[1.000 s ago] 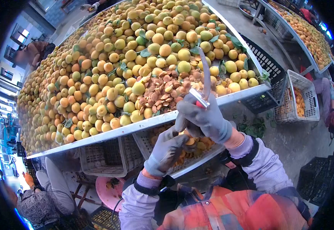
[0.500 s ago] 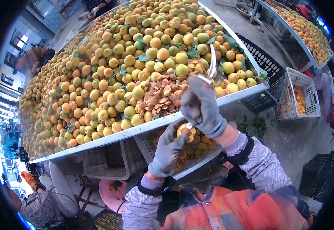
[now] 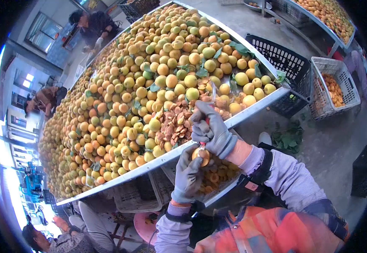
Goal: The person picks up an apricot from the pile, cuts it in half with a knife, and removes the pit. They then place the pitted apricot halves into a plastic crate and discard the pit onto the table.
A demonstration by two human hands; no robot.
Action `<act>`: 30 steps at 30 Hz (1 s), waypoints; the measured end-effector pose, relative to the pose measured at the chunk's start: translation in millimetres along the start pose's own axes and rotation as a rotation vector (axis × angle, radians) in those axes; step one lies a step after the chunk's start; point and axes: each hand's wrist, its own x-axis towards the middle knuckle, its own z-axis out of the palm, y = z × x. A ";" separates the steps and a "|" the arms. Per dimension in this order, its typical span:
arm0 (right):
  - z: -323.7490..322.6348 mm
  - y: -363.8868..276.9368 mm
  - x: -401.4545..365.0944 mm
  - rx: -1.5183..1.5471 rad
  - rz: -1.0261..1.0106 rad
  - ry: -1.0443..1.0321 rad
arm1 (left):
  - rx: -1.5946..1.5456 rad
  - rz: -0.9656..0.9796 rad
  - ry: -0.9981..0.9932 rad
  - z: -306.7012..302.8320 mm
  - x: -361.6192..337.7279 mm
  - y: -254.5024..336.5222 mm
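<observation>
My left hand (image 3: 187, 177), in a grey glove, is closed around an apricot (image 3: 201, 157) just below the table's front rim. My right hand (image 3: 217, 134), gloved as well, grips a red-handled pitting tool (image 3: 208, 121). Its metal end meets the top of the apricot, and a curved, pale strip rises from the fist's far side. A heap of brown apricot pits (image 3: 176, 125) lies by my right hand. Whole yellow-orange apricots (image 3: 120, 105) cover the sloping table. Beneath my hands, a crate holds cut apricot halves (image 3: 212, 179), partly hidden by my wrists.
The metal table rim (image 3: 149, 165) runs in front of me. To the right are a black crate (image 3: 276, 52) and a white crate (image 3: 347, 86) with cut fruit. Leaves (image 3: 288, 137) litter the floor. People work at left; a pink basin (image 3: 144, 225) is below.
My right hand has come down and left, bringing the pitting tool's end onto the apricot. My left hand still holds the fruit. The whole view has shifted and turned somewhat.
</observation>
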 end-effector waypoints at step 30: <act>19.7 -35.7 -6.8 -0.331 -0.225 0.283 | 0.506 0.381 0.522 -67.0 76.4 111.5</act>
